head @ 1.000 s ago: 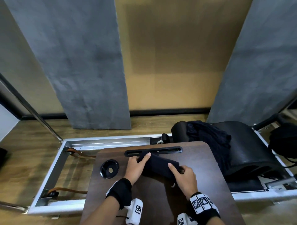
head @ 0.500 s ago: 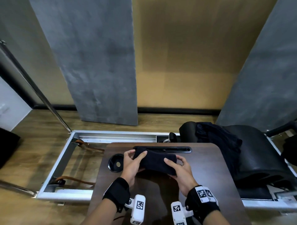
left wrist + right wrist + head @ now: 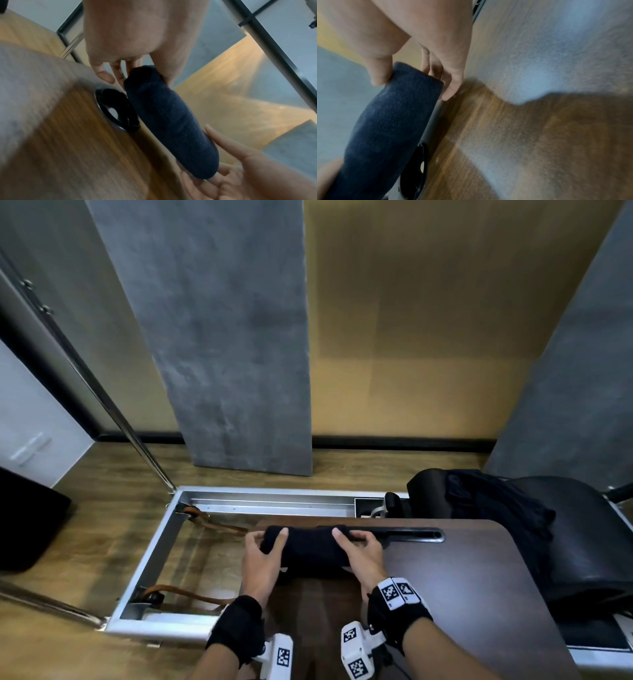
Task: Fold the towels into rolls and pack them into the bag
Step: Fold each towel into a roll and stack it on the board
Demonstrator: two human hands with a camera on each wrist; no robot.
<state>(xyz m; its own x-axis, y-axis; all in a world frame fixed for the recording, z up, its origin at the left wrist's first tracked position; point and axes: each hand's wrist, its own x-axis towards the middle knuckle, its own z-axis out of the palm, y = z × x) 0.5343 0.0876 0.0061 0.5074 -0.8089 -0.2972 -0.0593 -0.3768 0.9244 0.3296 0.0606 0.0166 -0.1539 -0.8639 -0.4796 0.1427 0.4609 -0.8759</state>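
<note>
A dark navy towel roll (image 3: pixel 308 549) is held level between both hands, over the left far corner of the brown table (image 3: pixel 462 594). My left hand (image 3: pixel 269 542) grips its left end with the thumb on top and fingers behind; in the left wrist view the towel roll (image 3: pixel 171 121) runs from those fingers (image 3: pixel 104 77) to the right palm. My right hand (image 3: pixel 354 539) grips the right end; in the right wrist view the thumb (image 3: pixel 380 70) presses on the towel roll (image 3: pixel 388 121). More dark towels (image 3: pixel 496 508) lie heaped on the black seat.
A black seat (image 3: pixel 565 542) stands right of the table. A long slot (image 3: pixel 411 534) runs along the table's far edge, and a round black recess (image 3: pixel 116 112) sits under the roll. A metal frame (image 3: pixel 154 559) with brown straps lies on the floor. A black object (image 3: pixel 27 522) stands far left.
The roll has gone from lying tilted on the table to being held level in both hands, and it has shifted left over the round recess. The head view has swung left too.
</note>
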